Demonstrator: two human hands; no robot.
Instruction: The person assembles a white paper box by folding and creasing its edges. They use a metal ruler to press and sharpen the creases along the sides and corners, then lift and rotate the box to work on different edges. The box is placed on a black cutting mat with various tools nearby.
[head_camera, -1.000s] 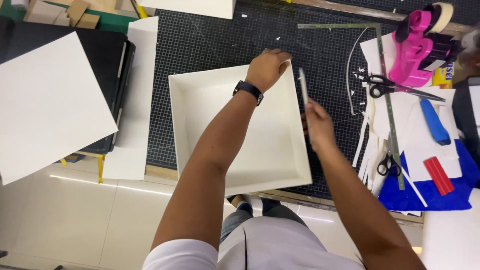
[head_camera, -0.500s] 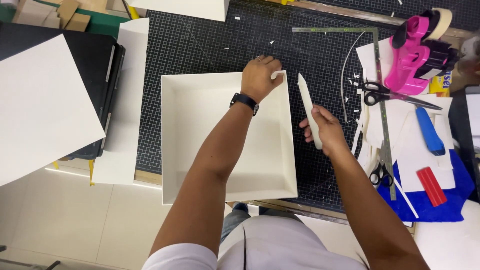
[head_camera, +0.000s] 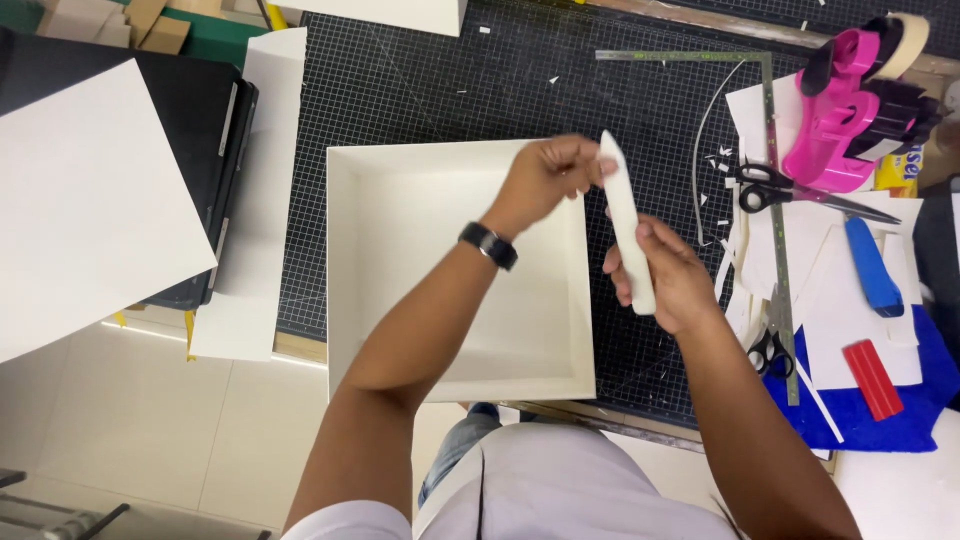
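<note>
- Black gridded mat (head_camera: 420, 110) is lying under everything, giving a flat, squared surface for lining up work.
- White tray (head_camera: 455, 350) is sitting open side up on the mat, square to the grid, its near edge overhanging the table so both hands are reaching it easily.
- Right hand (head_camera: 668, 275) is wrapping closed around the lower half of a white folder (head_camera: 628, 225), holding it upright just beside the tray's right wall.
- Left hand (head_camera: 548, 178) is pinching the folder's top, fingers closed, steadying the tip.
- Scissors (head_camera: 790, 190) and a steel square (head_camera: 770, 150) are waiting to the right, within reach.
</note>
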